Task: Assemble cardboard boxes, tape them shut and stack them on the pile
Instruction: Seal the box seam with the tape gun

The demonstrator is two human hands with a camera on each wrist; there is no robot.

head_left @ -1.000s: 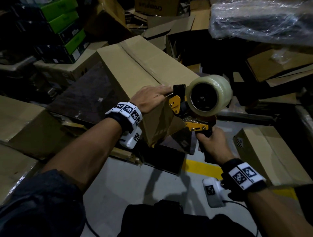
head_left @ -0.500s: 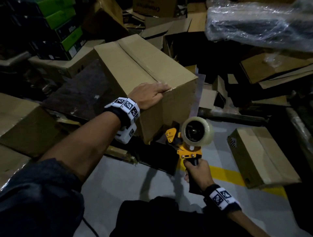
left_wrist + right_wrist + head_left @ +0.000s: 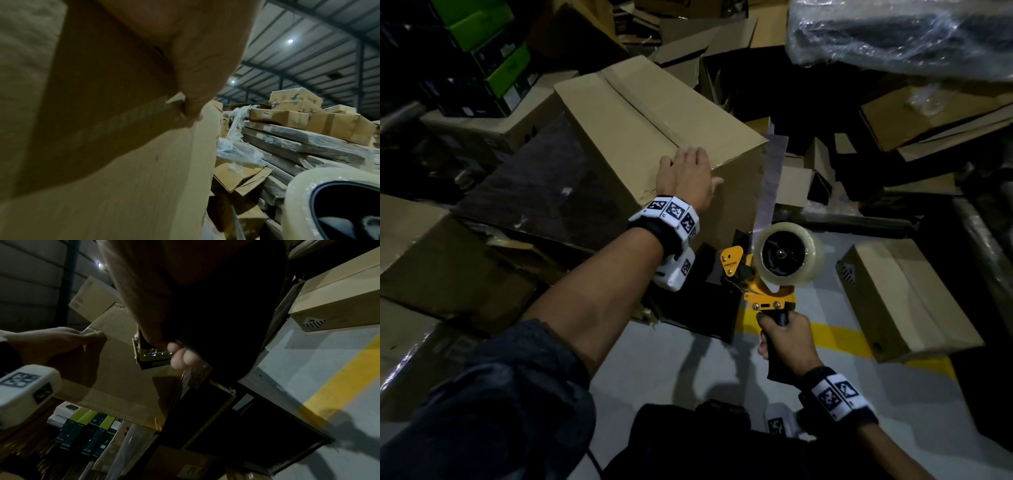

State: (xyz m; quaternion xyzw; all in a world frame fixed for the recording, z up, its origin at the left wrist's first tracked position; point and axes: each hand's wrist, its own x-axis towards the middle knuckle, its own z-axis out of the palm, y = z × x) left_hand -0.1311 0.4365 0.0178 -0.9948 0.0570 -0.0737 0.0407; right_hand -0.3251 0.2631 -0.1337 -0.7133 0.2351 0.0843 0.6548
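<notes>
1. My left hand (image 3: 686, 178) lies flat, fingers straight, over the near top edge of the plain brown cardboard box (image 3: 640, 113), which sits tilted on the pile.
2. My right hand (image 3: 787, 342) is clenched round the black handle of the yellow tape dispenser (image 3: 763, 291); its clear tape strip (image 3: 768, 185) runs up to the box's corner.
3. The dispenser's yellow plate bears small writing I cannot read.
4. Stacked cartons (image 3: 296, 100) behind carry a blue logo.

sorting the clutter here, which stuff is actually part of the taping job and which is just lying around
In the job:
- cardboard box, left hand resting on its near top edge
- tape dispenser, gripped by right hand
- tape strip running to the box

Lying about:
- green boxes
- small closed box
- plastic-wrapped bundle
</notes>
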